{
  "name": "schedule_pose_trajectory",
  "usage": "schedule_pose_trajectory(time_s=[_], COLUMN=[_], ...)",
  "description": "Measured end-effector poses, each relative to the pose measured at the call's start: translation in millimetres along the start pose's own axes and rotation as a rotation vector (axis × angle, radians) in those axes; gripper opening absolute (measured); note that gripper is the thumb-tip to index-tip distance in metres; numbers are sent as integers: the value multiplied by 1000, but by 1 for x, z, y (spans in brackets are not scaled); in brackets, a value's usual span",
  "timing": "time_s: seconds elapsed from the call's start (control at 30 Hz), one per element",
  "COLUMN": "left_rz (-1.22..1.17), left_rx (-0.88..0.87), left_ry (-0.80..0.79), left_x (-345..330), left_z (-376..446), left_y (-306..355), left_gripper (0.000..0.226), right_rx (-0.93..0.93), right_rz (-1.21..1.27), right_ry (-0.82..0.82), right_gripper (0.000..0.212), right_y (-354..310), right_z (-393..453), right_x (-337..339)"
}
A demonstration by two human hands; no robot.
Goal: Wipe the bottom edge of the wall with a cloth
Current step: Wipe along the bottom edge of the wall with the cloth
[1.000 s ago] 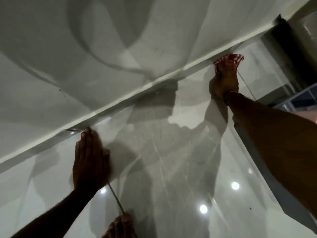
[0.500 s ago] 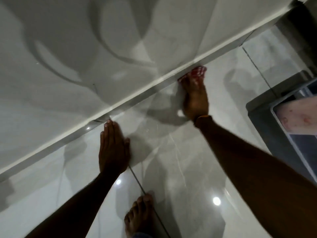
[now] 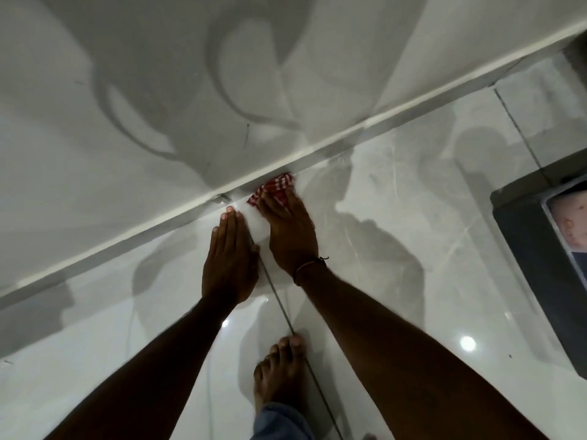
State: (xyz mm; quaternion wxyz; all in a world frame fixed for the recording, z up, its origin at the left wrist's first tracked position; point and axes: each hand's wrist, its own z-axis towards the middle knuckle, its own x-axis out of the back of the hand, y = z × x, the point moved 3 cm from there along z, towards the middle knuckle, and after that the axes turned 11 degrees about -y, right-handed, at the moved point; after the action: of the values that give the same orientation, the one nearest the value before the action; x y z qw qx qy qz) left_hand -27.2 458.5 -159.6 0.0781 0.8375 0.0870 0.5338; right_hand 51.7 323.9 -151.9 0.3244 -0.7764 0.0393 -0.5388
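A red-and-white checked cloth [image 3: 275, 187] lies against the bottom edge of the wall [image 3: 336, 142], a pale strip running diagonally from lower left to upper right. My right hand [image 3: 290, 231] presses down on the cloth, fingers over it, a thread band at the wrist. My left hand [image 3: 229, 260] rests flat on the glossy floor just left of it, fingers together and pointing at the wall edge, holding nothing.
My bare foot [image 3: 279, 368] stands on the white glossy floor tiles behind the hands, beside a dark grout line [image 3: 286, 315]. A dark box-like object [image 3: 540, 268] sits at the right edge. The grey wall above carries curved shadows.
My right hand has slid the cloth leftward along the wall's bottom edge, from far right to right beside my left hand. The view has shifted with it.
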Motion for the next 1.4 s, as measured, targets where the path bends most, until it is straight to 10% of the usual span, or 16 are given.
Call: schedule_pose_trajectory(time_s=[0.23,1.0,1.4], left_rz=[20,-6,36], left_rx=[-10,148,0], left_ry=[-1,61,-27], left_x=[-5,-17,-5], left_z=[11,30,16], left_y=[10,30,4], left_gripper=[73,77,88], right_rx=[209,-457,-113], right_rz=[-137,-81,59], right_ry=[-20,312,293], right_gripper=[68,58,60], right_y=[33,330,74], right_z=[1,48,7], right_x=[19,237,41])
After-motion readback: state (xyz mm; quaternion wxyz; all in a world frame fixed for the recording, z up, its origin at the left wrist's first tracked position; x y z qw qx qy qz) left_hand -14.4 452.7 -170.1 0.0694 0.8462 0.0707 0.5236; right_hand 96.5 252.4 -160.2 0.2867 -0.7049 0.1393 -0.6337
